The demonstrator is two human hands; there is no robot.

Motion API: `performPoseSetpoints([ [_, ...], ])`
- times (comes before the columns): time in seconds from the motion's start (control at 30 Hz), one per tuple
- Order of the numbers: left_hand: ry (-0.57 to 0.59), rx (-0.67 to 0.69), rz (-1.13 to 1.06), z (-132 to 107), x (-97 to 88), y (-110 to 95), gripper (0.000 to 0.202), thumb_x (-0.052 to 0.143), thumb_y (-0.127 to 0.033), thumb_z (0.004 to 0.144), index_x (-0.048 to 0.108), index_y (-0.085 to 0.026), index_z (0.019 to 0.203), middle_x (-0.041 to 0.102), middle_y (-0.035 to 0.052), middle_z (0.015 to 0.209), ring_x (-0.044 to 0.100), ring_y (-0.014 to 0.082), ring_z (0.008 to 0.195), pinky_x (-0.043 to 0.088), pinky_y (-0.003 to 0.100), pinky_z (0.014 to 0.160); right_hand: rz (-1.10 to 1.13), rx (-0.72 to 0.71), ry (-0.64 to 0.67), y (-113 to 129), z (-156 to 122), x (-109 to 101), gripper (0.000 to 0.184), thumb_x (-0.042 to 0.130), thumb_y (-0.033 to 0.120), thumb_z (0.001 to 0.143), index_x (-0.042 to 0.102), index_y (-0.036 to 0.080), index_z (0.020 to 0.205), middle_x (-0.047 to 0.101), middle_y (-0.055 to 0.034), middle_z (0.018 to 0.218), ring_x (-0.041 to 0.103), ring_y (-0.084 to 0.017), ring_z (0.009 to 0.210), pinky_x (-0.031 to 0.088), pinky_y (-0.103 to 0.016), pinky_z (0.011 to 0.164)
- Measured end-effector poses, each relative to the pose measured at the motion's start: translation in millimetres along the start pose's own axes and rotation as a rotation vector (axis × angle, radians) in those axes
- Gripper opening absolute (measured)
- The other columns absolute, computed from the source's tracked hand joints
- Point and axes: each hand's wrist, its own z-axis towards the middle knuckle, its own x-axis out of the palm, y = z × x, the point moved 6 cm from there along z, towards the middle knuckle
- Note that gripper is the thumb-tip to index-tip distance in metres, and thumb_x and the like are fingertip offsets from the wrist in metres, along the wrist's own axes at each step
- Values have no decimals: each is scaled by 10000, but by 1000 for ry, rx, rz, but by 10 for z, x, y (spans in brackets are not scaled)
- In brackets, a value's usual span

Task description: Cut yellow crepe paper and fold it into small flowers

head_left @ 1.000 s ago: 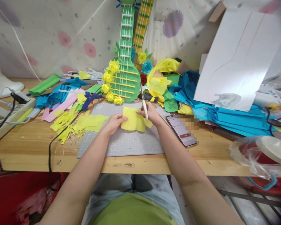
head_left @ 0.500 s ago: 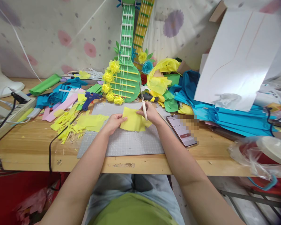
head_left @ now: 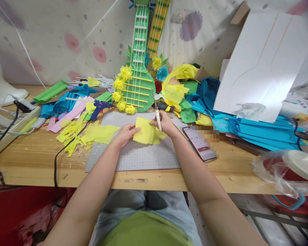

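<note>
The left hand point(head_left: 125, 135) has its thumb and fingers pinched together on the left edge of a piece of yellow paper point(head_left: 143, 132), while the right hand point(head_left: 166, 123) is closed around a pair of scissors point(head_left: 158, 119), its fingertips also pressed to the paper's right side. The scissors' blades point toward 12 o'clock; whether they are parted is too small to tell. The paper is held over a gray cutting mat point(head_left: 146, 159) on the wooden table point(head_left: 228, 171). Taking the paper as the clock's center, a loose yellow sheet point(head_left: 100, 134) lies at 9 o'clock, with shredded yellow scraps point(head_left: 72, 138) farther out the same way. A blue glue gun point(head_left: 99, 108) sits at 10, and a phone point(head_left: 200, 143) lies at 3, near the right forearm. At 12 stands a green guitar point(head_left: 141, 89), with yellow flowers point(head_left: 119, 83) along its side at 11. Crumpled yellow paper point(head_left: 176, 89) is at 1, a white board point(head_left: 256, 68) leans at 2, and folded blue paper point(head_left: 267, 134) lies well out at 3.
</note>
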Motion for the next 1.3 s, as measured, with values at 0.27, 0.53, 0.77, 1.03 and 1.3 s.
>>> performPoseSetpoints([
  [0.27, -34, -60, 109, 0, 59, 1, 455, 772, -382, 495, 669, -149, 871, 705, 92, 872, 655, 212, 775, 510, 299, 669, -62, -9, 2, 50, -7, 21, 389, 682, 369, 540, 430, 195, 781, 536, 18, 761, 503, -136, 693, 412, -295, 646],
  [0.53, -232, 54, 47, 82, -85, 48, 448, 787, -319, 447, 673, -117, 830, 705, 77, 816, 646, 199, 708, 510, 329, 680, -56, 16, -39, 16, -8, 13, 437, 686, 435, 571, 450, 201, 855, 582, -1, 828, 532, -148, 735, 432, -318, 694],
  [0.77, -569, 213, -336, 28, -393, -85, 286, 732, -144, 550, 652, -117, 823, 700, 74, 831, 655, 176, 760, 522, 329, 755, -30, 11, 33, 142, -183, -83, 428, 518, 574, 718, 439, 193, 895, 547, -8, 760, 537, -139, 693, 435, -286, 650],
  [1.03, -714, 293, -590, -21, -546, -128, 276, 618, -45, 671, 631, -131, 934, 685, 77, 985, 641, 157, 904, 522, 286, 807, -107, 28, 715, 231, -530, -13, 457, 505, 617, 714, 469, 174, 821, 520, 17, 671, 546, -120, 613, 411, -242, 569],
  [1.3, -808, 310, -659, -31, -581, -99, 286, 610, -38, 690, 624, -122, 963, 681, 85, 1000, 642, 150, 909, 526, 261, 799, -419, 62, 694, 185, -405, 118, 501, 490, 676, 684, 520, 177, 714, 568, -8, 619, 502, -124, 562, 353, -243, 527],
])
